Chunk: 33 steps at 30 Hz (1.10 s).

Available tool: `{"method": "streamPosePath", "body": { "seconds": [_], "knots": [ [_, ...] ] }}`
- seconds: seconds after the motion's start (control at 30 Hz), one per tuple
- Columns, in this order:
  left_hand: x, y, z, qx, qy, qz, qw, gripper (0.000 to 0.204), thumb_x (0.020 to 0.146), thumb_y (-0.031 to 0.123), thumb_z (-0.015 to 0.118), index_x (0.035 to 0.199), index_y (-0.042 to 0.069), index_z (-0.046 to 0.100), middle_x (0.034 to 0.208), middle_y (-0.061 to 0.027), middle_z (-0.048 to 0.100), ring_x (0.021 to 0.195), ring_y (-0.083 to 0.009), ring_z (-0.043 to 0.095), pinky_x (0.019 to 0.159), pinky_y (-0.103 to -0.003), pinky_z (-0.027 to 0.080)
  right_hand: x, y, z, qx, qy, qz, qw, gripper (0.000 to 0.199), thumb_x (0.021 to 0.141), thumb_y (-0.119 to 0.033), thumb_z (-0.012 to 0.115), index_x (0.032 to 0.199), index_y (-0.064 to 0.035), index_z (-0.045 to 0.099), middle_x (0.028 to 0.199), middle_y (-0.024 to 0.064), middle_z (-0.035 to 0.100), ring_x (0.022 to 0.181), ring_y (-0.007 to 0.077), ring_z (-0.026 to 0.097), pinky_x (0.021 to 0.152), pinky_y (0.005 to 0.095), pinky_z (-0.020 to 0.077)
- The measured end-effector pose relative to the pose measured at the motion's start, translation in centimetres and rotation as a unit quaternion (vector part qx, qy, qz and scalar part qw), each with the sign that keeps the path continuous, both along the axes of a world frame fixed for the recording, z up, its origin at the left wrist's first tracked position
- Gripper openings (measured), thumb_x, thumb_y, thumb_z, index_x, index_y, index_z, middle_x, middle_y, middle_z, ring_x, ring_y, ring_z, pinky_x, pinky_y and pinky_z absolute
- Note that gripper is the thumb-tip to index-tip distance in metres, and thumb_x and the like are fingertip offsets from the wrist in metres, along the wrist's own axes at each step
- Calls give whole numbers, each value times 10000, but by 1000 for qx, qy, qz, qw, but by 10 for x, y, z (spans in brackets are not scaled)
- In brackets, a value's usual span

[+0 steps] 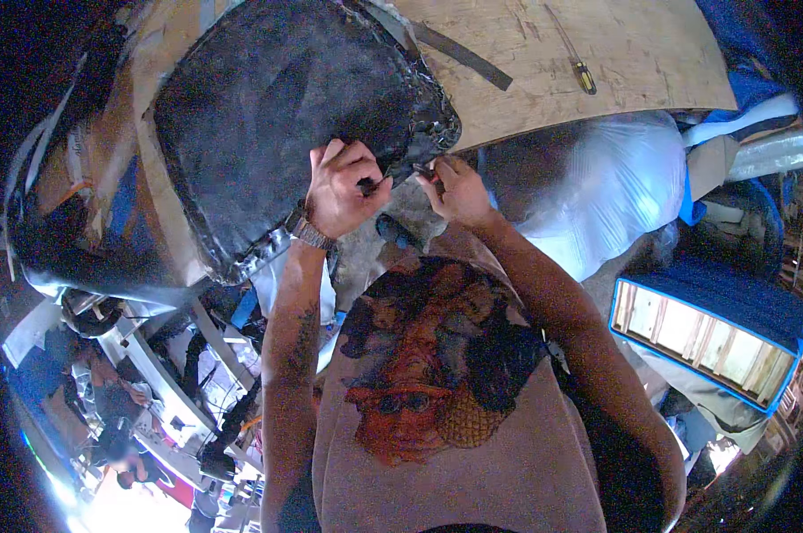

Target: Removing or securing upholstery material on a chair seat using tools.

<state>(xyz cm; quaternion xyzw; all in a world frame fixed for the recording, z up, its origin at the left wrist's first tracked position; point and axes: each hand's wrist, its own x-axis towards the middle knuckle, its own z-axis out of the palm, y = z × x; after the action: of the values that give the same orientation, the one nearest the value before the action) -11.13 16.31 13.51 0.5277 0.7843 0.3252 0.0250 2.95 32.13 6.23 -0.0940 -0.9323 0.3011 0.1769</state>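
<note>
A black padded panel with rounded corners, like a seat cushion seen from its underside [259, 98], lies at the edge of the wooden tabletop. Its rim looks ragged and shiny. My left hand [346, 186] is closed at the near right edge of the panel, fingers curled around something dark that I cannot make out. Beside it, my right hand [459, 191] pinches a small tool with a bit of red and dark metal [426, 172], held against the panel's near right corner. The tool's kind is mostly hidden by my fingers.
A screwdriver [583, 75] with a yellow and black handle lies on the wooden tabletop [632, 53], near a dark strip [463, 55]. Plastic-wrapped material [597, 186] sits to the right, above a blue-edged wooden frame [703, 333]. People [121, 391] are at lower left.
</note>
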Motion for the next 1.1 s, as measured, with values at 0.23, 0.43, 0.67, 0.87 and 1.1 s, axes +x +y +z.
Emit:
{"method": "streamPosePath", "body": {
  "seconds": [0.23, 0.43, 0.67, 0.87, 1.1],
  "knots": [
    [4, -2, 3, -13, 0, -9, 1000, 180, 620, 136, 714, 596, 143, 536, 742, 24, 543, 757, -215, 489, 735, -373, 337, 39, 18, 47, -510, -315, 68, 797, 302, 932, -300, 513, 886, -16, 604, 803, 48, 651, 730, 133, 611, 651, 281, 473],
    [17, -6, 7, -3, 9, 37, 999, 185, 619, 171, 721, 599, 131, 542, 683, 1, 527, 723, -219, 492, 711, -375, 347, 40, 46, 47, -576, -382, 84, 717, 329, 934, -303, 497, 880, 0, 612, 928, 114, 672, 846, 176, 642, 738, 290, 505],
    [23, 7, 1, -31, 43, 87, 995, 229, 686, 249, 735, 573, 147, 564, 657, 26, 513, 707, -202, 476, 685, -353, 335, 51, 51, -7, -664, -280, 175, 671, 406, 926, -310, 470, 811, 51, 617, 974, 244, 634, 850, 322, 646, 744, 376, 515],
    [23, 5, 3, -46, 24, 67, 996, 231, 669, 212, 733, 552, 158, 540, 671, 37, 524, 732, -195, 469, 686, -355, 316, 51, 47, -1, -781, -265, 78, 559, 423, 922, -349, 480, 742, 14, 601, 826, 203, 642, 637, 311, 633, 632, 385, 516],
    [20, 1, -4, -43, 16, 47, 998, 223, 658, 197, 735, 556, 156, 540, 670, 35, 528, 711, -201, 470, 680, -358, 311, 35, 9, 32, -336, -263, -28, 904, 340, 861, -339, 601, 732, -25, 596, 597, 133, 595, 527, 268, 598, 513, 364, 475]
  ]
}}
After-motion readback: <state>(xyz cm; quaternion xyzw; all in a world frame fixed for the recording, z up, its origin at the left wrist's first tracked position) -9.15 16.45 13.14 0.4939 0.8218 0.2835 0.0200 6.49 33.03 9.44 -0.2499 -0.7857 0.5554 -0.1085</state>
